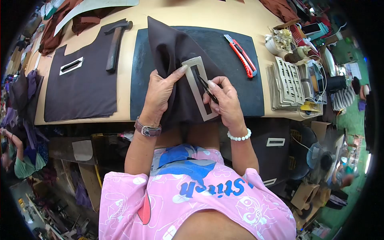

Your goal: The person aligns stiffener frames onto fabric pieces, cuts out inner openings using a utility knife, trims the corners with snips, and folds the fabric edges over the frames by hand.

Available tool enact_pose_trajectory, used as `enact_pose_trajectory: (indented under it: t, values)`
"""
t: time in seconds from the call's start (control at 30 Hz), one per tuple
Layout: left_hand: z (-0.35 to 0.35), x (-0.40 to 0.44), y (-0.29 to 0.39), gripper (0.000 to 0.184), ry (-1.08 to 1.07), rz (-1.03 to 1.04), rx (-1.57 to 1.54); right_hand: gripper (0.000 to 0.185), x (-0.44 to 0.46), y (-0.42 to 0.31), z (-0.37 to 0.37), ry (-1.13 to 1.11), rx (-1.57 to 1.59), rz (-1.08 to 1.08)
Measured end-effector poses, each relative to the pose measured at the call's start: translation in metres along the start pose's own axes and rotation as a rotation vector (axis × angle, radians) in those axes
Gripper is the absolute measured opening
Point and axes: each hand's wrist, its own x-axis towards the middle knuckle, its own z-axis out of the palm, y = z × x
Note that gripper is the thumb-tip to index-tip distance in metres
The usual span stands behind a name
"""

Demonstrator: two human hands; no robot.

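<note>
A person sits at a pale worktable (124,60), both hands raised over the near part of a black mat (248,98). The left hand (161,90) pinches a folded piece of dark cloth (172,44), its thumb pressing the top left corner of a pale rectangular frame (195,89) lying on the cloth. The right hand (225,98) is closed around a small black tool (208,87), its tip at the frame's long slot; the exact kind of tool is unclear. On the mat, to the right, lies a red utility knife (242,56). To the left, a hammer (114,50) rests on another dark piece (80,96).
</note>
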Motion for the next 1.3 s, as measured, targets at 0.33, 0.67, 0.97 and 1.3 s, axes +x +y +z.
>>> enact_pose_trajectory:
  t: [0.33,0.67,0.97,1.3]
  values:
    - [0.01,-0.015,0.009,0.021,-0.086,0.0,0.095,0.018,0.004,-0.003,0.003,-0.003,0.046,-0.067]
    - [0.011,-0.017,0.009,0.021,-0.124,0.006,0.106,0.021,0.001,-0.001,0.001,-0.014,0.09,-0.054]
    - [0.013,-0.021,0.011,0.016,-0.137,0.018,0.149,0.02,-0.002,0.0,-0.001,-0.046,0.148,-0.061]
    - [0.012,-0.022,0.012,0.015,-0.137,-0.008,0.126,0.018,-0.001,0.0,0.001,-0.031,0.135,-0.047]
